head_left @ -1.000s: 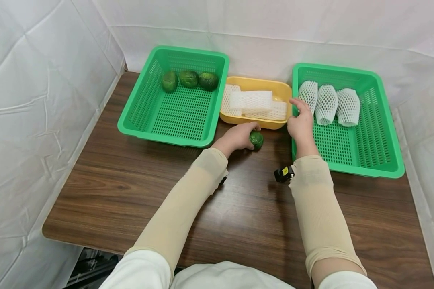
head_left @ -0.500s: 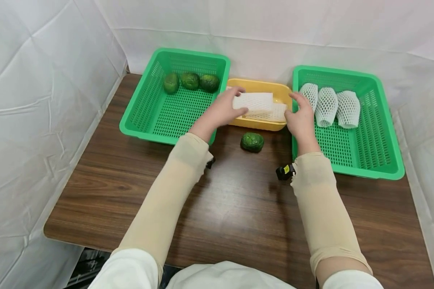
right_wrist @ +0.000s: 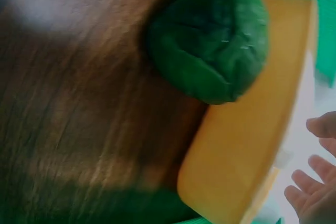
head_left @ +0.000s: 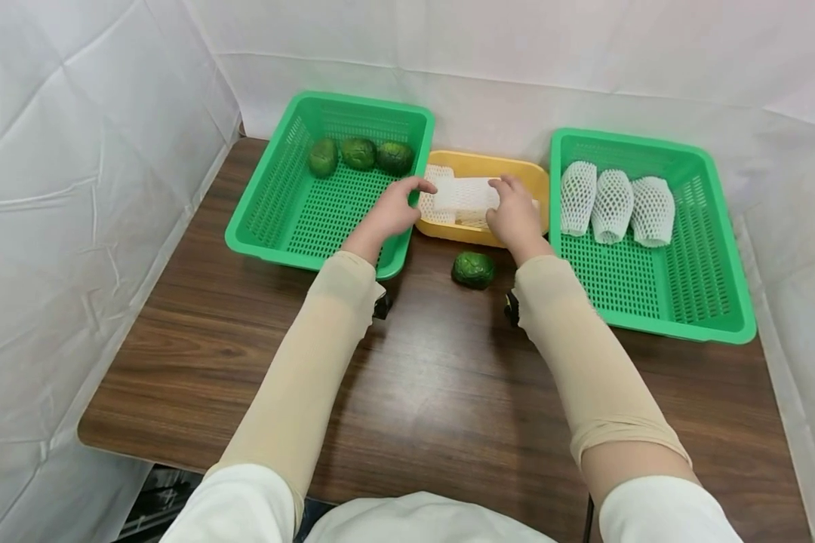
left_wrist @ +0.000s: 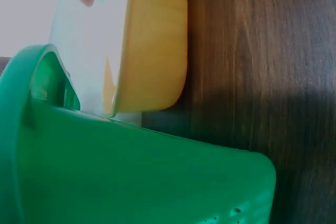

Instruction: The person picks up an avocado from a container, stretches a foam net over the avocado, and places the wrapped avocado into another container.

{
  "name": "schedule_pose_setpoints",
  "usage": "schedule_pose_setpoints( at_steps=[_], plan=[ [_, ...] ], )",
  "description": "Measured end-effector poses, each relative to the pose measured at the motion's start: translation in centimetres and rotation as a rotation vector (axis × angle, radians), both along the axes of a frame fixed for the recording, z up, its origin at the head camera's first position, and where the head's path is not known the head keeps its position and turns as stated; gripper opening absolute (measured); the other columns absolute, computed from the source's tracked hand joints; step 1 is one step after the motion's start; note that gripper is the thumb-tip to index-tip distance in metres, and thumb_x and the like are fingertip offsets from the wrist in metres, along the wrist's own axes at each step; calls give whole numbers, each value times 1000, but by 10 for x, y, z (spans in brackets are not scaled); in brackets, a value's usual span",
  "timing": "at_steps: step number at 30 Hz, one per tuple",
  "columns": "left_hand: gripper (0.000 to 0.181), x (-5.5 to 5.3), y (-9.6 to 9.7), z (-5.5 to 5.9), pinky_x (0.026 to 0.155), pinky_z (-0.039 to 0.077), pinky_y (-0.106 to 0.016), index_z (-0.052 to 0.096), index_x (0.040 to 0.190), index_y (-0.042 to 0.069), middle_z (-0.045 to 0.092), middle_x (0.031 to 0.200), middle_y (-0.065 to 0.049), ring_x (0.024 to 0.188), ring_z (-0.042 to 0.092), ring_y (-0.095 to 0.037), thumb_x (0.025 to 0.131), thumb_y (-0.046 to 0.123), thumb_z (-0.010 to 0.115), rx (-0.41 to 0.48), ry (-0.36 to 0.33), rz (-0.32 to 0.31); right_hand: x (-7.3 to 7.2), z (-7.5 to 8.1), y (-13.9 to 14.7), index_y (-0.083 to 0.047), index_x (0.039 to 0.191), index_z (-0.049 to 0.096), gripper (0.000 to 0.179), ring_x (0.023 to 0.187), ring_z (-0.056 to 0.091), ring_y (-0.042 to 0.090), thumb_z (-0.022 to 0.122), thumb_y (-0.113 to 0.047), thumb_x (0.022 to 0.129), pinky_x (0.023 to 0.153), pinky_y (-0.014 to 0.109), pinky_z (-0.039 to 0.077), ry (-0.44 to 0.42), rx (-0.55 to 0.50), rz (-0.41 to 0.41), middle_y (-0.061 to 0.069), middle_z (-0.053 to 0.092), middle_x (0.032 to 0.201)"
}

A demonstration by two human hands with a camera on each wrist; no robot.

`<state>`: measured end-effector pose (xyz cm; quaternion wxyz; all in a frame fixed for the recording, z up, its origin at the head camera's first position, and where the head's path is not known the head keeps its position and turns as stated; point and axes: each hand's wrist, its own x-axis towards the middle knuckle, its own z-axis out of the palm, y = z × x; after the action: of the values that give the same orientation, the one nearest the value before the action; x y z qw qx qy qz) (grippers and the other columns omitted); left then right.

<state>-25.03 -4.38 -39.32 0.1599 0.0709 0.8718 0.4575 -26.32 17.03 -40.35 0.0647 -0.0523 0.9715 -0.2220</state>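
In the head view, a dark green avocado (head_left: 473,270) lies on the wooden table in front of a shallow yellow tray (head_left: 465,233). White foam net sleeves (head_left: 465,194) are stacked in the tray. My left hand (head_left: 395,209) hovers at the tray's left end, by the basket rim, thumb and forefinger apart and holding nothing. Over the right part of the tray, my right hand (head_left: 516,215) reaches to the end of the top sleeve, its thumb and fingers spread. The right wrist view shows these loose fingers (right_wrist: 310,182) beside the tray, and the avocado (right_wrist: 210,40) close up.
A green basket (head_left: 265,253) on the left holds three bare avocados (head_left: 358,154). Another green basket (head_left: 679,328) on the right contains three avocado-sized pieces in white foam nets (head_left: 612,205). White cloth walls (head_left: 489,75) stand behind and at both sides.
My left hand has let go of the avocado, leaving it on the table, and moved up and left to the tray. My right hand has shifted left over the foam sleeves.
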Motion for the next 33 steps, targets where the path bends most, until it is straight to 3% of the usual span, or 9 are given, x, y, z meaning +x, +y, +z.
schedule_pose_setpoints(
  at_steps=[7, 12, 17, 25, 33],
  plan=[
    [45, 2, 3, -4, 47, 30, -25, 52, 127, 17, 38, 142, 0, 46, 24, -14, 91, -6, 41, 13, -14, 3, -2, -16, 0, -7, 145, 29, 61, 136, 19, 35, 44, -3, 86, 105, 48, 24, -12, 44, -77, 12, 15, 152],
    [43, 3, 2, -7, 47, 31, -26, 53, 126, 18, 36, 143, -1, 45, 25, -14, 91, -5, 42, 14, 0, 6, -2, -23, 2, -3, 141, 37, 53, 134, 25, 34, 45, -3, 88, 109, 43, 19, 46, 49, -105, 16, 29, 146],
    [40, 3, -2, -8, 48, 31, -26, 54, 126, 18, 37, 142, 1, 45, 25, -13, 92, -2, 43, 29, 5, 9, -3, -26, 0, -5, 135, 46, 46, 127, 35, 34, 49, -5, 90, 106, 43, 21, 113, 65, -119, 16, 43, 136],
    [37, 1, -2, -7, 48, 31, -26, 56, 123, 17, 38, 142, 0, 46, 25, -15, 92, -1, 44, 23, 2, 7, -2, -23, 0, -7, 125, 58, 34, 116, 42, 35, 51, -14, 92, 98, 45, 30, 176, 91, -131, 17, 49, 125],
    [37, -1, -6, -4, 47, 31, -26, 55, 124, 18, 34, 145, 1, 45, 25, -14, 93, 0, 44, 1, -26, -3, 0, -11, -2, -10, 124, 58, 33, 123, 37, 32, 49, -22, 94, 99, 44, 32, 179, -33, -182, 14, 41, 134]
  ],
)
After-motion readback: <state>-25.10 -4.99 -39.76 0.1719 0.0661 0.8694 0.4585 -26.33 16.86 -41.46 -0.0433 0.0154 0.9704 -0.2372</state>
